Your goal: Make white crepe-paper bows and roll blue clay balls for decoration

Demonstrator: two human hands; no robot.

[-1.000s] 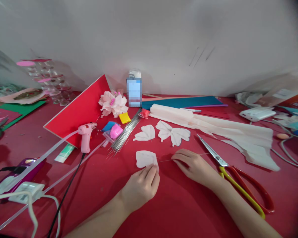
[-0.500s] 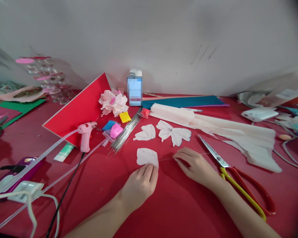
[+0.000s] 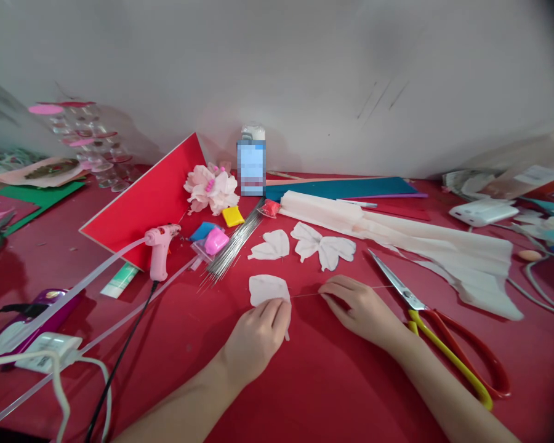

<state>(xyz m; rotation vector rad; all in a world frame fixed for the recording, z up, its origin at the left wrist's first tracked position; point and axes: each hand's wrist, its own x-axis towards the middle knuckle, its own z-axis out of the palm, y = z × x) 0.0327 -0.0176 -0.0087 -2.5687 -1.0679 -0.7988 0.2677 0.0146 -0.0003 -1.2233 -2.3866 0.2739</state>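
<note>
My left hand (image 3: 261,329) is closed on the near right edge of a pale pink crepe paper petal (image 3: 266,288), with a small tip showing below the fingers. A thin wire (image 3: 307,295) runs from this petal to my right hand (image 3: 353,303), which pinches it and rests low over the table; its free end comes out to the right, toward the scissors. Just beyond my hands lie several cut petals, a pair (image 3: 271,245) on the left and a wider group (image 3: 325,246) on the right. Scissors (image 3: 410,298) with red and yellow handles lie beside my right forearm.
A pink glue gun (image 3: 159,249) with cords stands left, before a leaning red board (image 3: 143,200). A wire bundle (image 3: 235,243), bagged pink clay (image 3: 216,242), a paper flower (image 3: 211,189), a phone (image 3: 252,167) and a long crepe strip (image 3: 434,246) lie behind.
My left hand has shifted slightly left with the petal, and the petal's lower tip now shows beneath the fingers. My right hand has moved very slightly left, still on the wire.
</note>
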